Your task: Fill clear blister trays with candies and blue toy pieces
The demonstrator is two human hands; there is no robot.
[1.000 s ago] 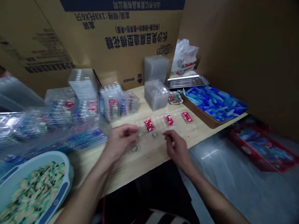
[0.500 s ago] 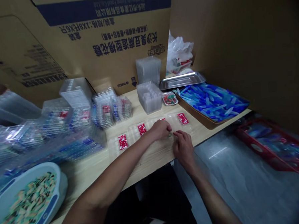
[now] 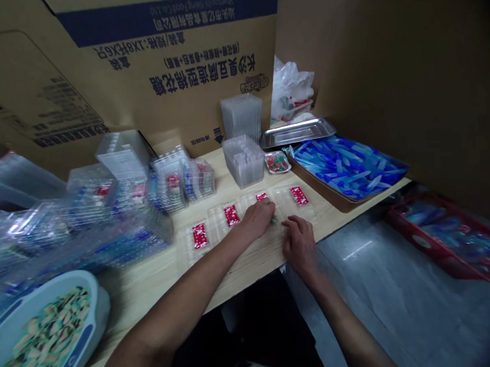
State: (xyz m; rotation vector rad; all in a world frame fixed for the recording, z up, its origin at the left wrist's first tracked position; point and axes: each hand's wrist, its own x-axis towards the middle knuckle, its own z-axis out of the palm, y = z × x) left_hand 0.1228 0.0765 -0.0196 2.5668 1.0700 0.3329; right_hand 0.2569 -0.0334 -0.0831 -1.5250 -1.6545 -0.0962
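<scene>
Right now the left hand (image 3: pixel 258 218) reaches forward, its grip clenched on a small green piece (image 3: pixel 274 220) over a clear plastic tray (image 3: pixel 285 200); the right hand (image 3: pixel 300 245) lies open on the wooden tabletop (image 3: pixel 233 272).

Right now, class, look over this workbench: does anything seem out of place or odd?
The cardboard carton behind the wooden table looks odd: it stands upside down, so its printed lettering reads inverted.
</scene>
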